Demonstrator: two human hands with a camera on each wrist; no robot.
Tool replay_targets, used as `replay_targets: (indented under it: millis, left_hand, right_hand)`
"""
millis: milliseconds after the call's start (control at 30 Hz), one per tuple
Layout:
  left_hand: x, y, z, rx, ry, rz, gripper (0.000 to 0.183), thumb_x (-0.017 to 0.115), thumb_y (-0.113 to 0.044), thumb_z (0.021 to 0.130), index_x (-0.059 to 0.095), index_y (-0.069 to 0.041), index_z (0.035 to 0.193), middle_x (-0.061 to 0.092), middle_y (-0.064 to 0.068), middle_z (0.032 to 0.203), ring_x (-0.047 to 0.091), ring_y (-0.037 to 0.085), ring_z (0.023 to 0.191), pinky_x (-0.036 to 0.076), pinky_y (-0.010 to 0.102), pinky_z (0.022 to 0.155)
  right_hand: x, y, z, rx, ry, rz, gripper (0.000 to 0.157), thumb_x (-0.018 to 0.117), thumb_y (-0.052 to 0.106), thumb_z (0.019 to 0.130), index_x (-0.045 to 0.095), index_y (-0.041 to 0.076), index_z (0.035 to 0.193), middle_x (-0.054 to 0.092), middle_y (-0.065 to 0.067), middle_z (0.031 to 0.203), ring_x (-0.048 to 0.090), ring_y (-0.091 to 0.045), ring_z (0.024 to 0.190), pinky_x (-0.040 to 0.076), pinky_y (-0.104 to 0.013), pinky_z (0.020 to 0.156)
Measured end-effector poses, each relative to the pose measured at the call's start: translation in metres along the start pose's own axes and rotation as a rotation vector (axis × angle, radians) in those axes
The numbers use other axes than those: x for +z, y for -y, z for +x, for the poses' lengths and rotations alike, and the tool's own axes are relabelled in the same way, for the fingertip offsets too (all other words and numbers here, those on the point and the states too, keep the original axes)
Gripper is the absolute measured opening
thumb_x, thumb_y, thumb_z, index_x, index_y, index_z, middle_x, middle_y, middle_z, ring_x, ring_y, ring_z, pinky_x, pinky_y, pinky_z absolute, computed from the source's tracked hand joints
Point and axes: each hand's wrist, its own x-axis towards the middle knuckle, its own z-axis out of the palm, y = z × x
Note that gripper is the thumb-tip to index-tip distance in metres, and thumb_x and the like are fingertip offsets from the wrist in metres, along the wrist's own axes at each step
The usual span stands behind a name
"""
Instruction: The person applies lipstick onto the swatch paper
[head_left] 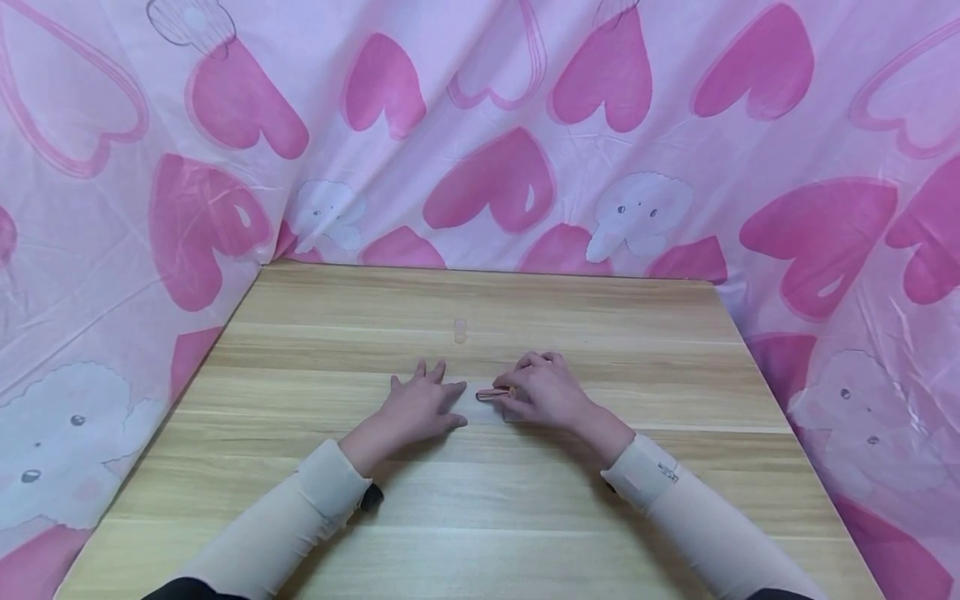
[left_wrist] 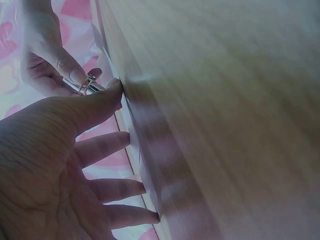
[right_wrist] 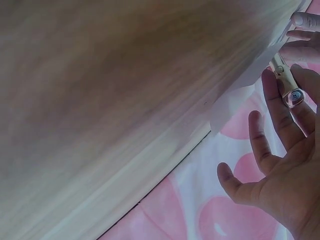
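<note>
In the head view my right hand (head_left: 551, 393) pinches a slim lipstick (head_left: 493, 393) between thumb and fingers, its dark tip pointing left. The right wrist view shows the gold lipstick tube (right_wrist: 284, 80) with a round, clear end; the other fingers of that hand are apart from it. My left hand (head_left: 420, 406) lies with fingers spread to the left of the tip, thumb and fingertips down on a pale sheet (head_left: 480, 425). The left wrist view shows the sheet's edge (left_wrist: 145, 175) under those fingertips. Whether the lipstick touches the sheet I cannot tell.
A small, clear pinkish piece (head_left: 461, 331), perhaps a cap, lies beyond the hands on the wooden table (head_left: 360, 308). Pink heart-patterned cloth (head_left: 487, 183) hangs along the back and both sides. Both forearms wear light sleeves (head_left: 270, 517).
</note>
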Motion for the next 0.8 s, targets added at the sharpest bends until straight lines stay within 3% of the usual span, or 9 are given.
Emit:
replay_targets:
  millis: [433,800]
  left_hand:
    - [-0.0001,0.0005,0.0001,0.006,-0.01,-0.006,0.065,0.068,-0.058,0.089,0.056,-0.026,0.145,0.028,0.022,0.16,0.02,0.055,0.144,0.019,0.085,0.099]
    - [-0.0009,-0.0001,-0.0003,0.0,0.001,-0.014,0.065,0.067,-0.057,0.09,0.056,-0.026,0.145,0.028,0.022,0.16,0.019,0.054,0.145,0.019,0.085,0.099]
  right_hand:
    - [-0.0017,0.0011,0.0,-0.027,0.024,0.006,0.024,0.074,0.042,0.09,0.078,0.032,0.111,0.072,0.021,0.098,0.053,-0.01,0.099,0.037,-0.046,0.091]
    - [-0.0042,0.0053,-0.0024,-0.085,0.032,-0.015,0.02,0.073,0.04,0.09,0.077,0.032,0.109,0.071,0.021,0.093,0.055,-0.013,0.103,0.038,-0.051,0.095]
